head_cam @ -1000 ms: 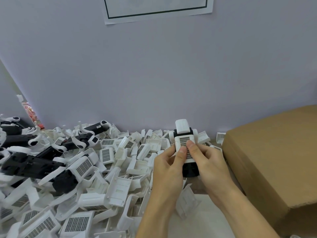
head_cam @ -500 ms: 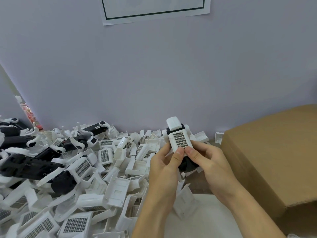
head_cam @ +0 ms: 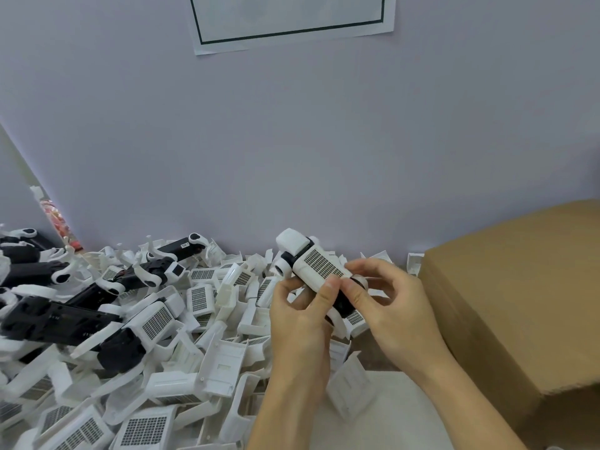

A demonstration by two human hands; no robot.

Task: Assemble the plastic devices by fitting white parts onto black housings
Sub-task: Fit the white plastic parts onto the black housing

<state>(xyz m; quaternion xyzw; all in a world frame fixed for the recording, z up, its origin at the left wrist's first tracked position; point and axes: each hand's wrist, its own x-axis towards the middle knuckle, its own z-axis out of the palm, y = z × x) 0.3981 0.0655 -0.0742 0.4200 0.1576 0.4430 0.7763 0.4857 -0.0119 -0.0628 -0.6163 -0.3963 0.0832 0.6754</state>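
A: Two hands, both on one device. Your left hand [head_cam: 300, 315] grips the black housing [head_cam: 343, 303] from below, thumb laid along the near end of the white grille part [head_cam: 319, 266]. Your right hand [head_cam: 386, 302] pinches that same near end from the 3 o'clock side, so the hands meet there. You hold the device above the table, tilted, far end toward 11 o'clock.

B: Which step am I in?

A: I judge the seating step: the grille part lies flat along the housing, and your thumbs sit where a last press would go. Whether the near edge has clicked home, I cannot tell.

B: And the next move?

A: Probably a firm squeeze at that near edge, then a look down both sides for a gap. If it sits flush, set it with the finished units [head_cam: 130, 332] at 9 o'clock and pick a fresh piece from the loose white parts [head_cam: 224, 362] at 8 o'clock.

B: Anything to read?

A: Little. At 10 o'clock a black unit carries a small white label [head_cam: 184, 245], too small to read. The cardboard box [head_cam: 506, 303] at 3 o'clock shows no print. At 12 o'clock, on the wall, the paper sheet [head_cam: 292, 24] shows only a dark border.
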